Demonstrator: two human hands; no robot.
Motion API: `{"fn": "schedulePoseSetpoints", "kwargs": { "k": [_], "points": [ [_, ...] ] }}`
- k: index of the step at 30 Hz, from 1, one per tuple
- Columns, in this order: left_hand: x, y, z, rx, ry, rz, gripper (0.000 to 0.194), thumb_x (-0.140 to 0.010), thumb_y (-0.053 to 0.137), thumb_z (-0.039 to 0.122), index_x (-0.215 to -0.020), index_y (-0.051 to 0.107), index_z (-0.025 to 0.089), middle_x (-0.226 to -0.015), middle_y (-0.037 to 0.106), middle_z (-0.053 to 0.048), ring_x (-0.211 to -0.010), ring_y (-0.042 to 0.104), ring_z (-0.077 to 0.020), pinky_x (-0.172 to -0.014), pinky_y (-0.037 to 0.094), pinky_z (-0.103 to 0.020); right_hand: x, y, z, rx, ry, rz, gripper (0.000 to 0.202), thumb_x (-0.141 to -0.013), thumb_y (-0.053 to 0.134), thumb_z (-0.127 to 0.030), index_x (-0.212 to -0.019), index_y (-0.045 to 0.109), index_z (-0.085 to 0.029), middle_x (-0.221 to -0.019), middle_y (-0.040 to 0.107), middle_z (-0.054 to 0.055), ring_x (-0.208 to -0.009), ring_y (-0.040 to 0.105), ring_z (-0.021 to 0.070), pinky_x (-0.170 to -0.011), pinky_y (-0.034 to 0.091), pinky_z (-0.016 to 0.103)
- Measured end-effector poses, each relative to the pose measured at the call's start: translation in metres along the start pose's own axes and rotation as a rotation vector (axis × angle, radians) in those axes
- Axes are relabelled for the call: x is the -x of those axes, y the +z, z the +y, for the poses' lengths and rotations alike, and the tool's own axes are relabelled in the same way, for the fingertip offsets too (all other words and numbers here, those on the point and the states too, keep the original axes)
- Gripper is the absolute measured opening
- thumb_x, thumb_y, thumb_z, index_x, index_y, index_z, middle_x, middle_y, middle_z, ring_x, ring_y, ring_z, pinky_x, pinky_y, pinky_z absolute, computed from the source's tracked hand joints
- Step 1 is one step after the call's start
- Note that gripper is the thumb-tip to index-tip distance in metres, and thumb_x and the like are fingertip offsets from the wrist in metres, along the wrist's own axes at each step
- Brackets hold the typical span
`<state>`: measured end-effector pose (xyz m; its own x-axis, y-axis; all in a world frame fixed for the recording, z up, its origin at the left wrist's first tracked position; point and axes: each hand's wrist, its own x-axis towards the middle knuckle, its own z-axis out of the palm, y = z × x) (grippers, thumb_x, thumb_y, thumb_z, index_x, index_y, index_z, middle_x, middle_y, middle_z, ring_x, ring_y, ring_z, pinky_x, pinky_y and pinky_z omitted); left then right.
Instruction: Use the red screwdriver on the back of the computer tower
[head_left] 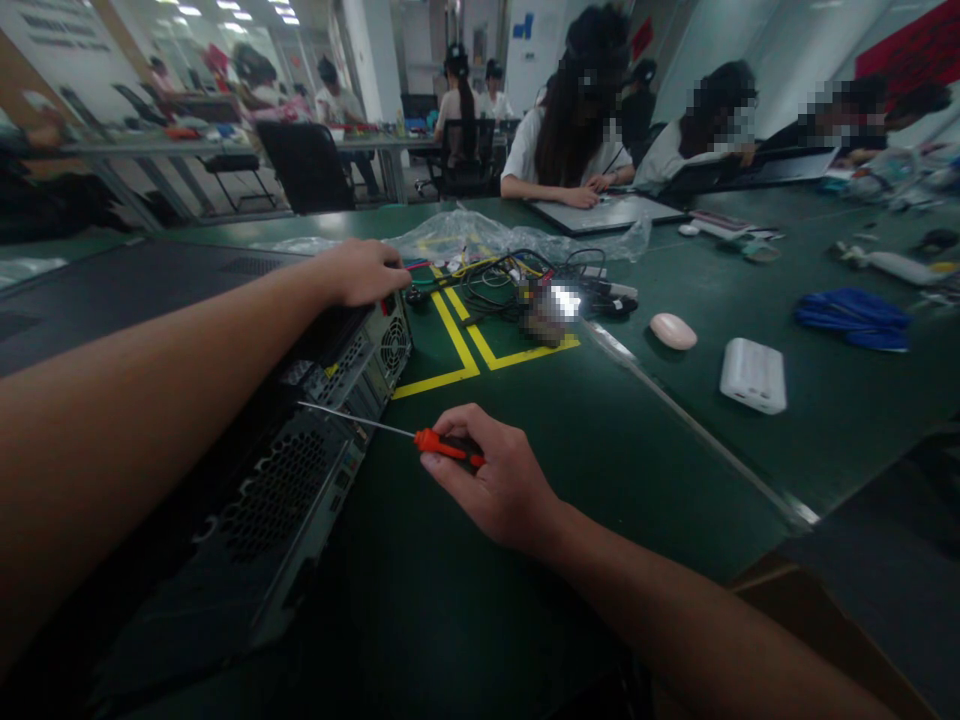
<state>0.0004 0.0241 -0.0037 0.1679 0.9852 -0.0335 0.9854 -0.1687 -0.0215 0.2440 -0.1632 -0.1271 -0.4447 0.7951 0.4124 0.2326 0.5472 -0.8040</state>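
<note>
A black desktop computer case (285, 610) lies on its side at the left, its metal rear panel with vent holes and a small fan grille facing right. My right hand (487, 470) is closed around the red and black handle of a screwdriver (427, 440). The long thin shaft points left, and its tip is at the dark edge of the rear panel; whether it sits in a screw is too small to tell. My left hand (364, 272) lies over the far corner of the case with bent fingers gripping its edge, the fingertips partly hidden. My left forearm crosses above the case.
Tangled cables (502, 285) and clear plastic wrap (450, 232) lie beyond the case, near yellow tape (457, 340). To the right are a pink rounded object (673, 331), a white box-shaped device (753, 375) and a blue bundle (855, 315). People sit across the green table (600, 470).
</note>
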Motion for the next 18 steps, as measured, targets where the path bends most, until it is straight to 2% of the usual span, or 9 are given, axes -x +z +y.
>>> {"fn": "schedulePoseSetpoints", "kwargs": {
  "k": [5, 18],
  "points": [
    [-0.0008, 0.0001, -0.0007, 0.003, -0.013, -0.008, 0.084, -0.092, 0.043, 0.063, -0.154, 0.080, 0.019, -0.142, 0.083, -0.020, -0.129, 0.073, -0.0440, -0.111, 0.055, -0.050, 0.0003, -0.0002, -0.0005, 0.003, 0.015, -0.013, 0.013, -0.106, 0.073, -0.034, -0.113, 0.066, -0.026, -0.099, 0.078, 0.001, -0.075, 0.062, 0.0158, -0.073, 0.049, 0.032],
    [0.0002, -0.0007, 0.0008, -0.014, -0.007, -0.008, 0.082, -0.096, 0.041, 0.061, -0.153, 0.080, 0.017, -0.142, 0.083, -0.021, -0.126, 0.074, -0.0434, -0.108, 0.055, -0.049, 0.0003, 0.0007, 0.0007, -0.009, -0.006, 0.007, 0.013, -0.106, 0.074, -0.035, -0.112, 0.067, -0.025, -0.097, 0.075, 0.000, -0.076, 0.062, 0.0159, -0.074, 0.048, 0.033]
  ]
}}
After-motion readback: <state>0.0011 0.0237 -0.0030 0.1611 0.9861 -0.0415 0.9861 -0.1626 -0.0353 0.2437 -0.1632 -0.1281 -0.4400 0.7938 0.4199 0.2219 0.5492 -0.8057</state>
